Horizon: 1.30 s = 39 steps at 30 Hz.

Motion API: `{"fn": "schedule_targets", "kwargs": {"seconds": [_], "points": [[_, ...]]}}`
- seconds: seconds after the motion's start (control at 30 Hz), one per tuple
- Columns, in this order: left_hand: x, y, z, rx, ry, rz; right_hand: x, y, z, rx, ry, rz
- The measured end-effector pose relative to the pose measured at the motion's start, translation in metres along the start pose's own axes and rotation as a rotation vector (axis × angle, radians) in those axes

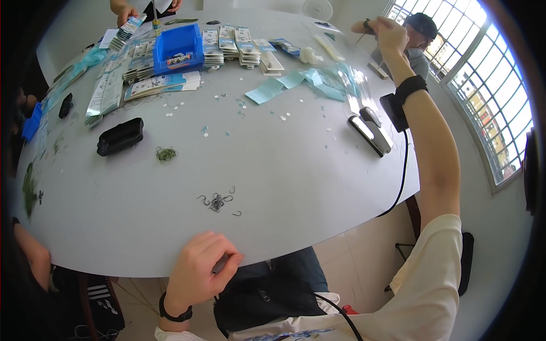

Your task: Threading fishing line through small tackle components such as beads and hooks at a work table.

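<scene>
My left hand point(205, 264) rests at the table's near edge, its fingers curled and the thumb bent toward them. What it holds, if anything, is hidden. A small pile of dark fish hooks point(216, 202) lies on the table just beyond it, with a few loose hooks around. My right arm stretches up at the right, and my right hand point(393, 35) is raised high with its fingers pinched together. Anything thin between them is too small to make out. A black device is strapped to that wrist, with a cable hanging down.
A stapler point(371, 132) lies near the right edge. Other things are a black tray point(120, 137), a green tangle point(166, 154), a blue bin point(178, 50), stacked printed cards point(246, 44) and pale blue strips point(276, 87). People sit or stand around the table.
</scene>
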State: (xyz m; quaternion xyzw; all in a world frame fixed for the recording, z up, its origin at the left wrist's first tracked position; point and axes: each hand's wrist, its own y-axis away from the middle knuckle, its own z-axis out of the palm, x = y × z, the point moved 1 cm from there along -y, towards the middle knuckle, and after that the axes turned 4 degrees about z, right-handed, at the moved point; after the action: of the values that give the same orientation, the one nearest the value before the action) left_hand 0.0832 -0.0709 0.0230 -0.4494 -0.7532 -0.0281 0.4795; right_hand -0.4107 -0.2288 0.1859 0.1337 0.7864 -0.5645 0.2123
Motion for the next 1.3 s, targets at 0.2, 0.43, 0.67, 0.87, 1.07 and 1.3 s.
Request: {"fn": "schedule_targets", "kwargs": {"seconds": [0.2, 0.43, 0.67, 0.87, 1.07, 1.3], "points": [[0.000, 0.002, 0.001, 0.013, 0.030, -0.043, -0.023, -0.028, -0.025, 0.011, 0.246, -0.173], [-0.001, 0.002, 0.000, -0.004, 0.019, -0.024, -0.029, -0.028, -0.035, 0.102, -0.110, -0.012], [0.000, 0.004, -0.003, 0.000, 0.003, -0.031, -0.053, -0.038, -0.033, -0.012, -0.126, 0.097], [0.002, 0.003, 0.001, 0.036, 0.025, -0.012, -0.035, -0.077, -0.039, -0.258, 0.022, 0.198], [-0.001, 0.006, -0.002, 0.038, 0.011, -0.038, -0.040, -0.021, -0.058, -0.514, 0.139, 0.311], [0.001, -0.001, 0.002, 0.053, 0.024, -0.002, -0.052, -0.039, -0.030, -0.821, 0.313, 0.451]]}}
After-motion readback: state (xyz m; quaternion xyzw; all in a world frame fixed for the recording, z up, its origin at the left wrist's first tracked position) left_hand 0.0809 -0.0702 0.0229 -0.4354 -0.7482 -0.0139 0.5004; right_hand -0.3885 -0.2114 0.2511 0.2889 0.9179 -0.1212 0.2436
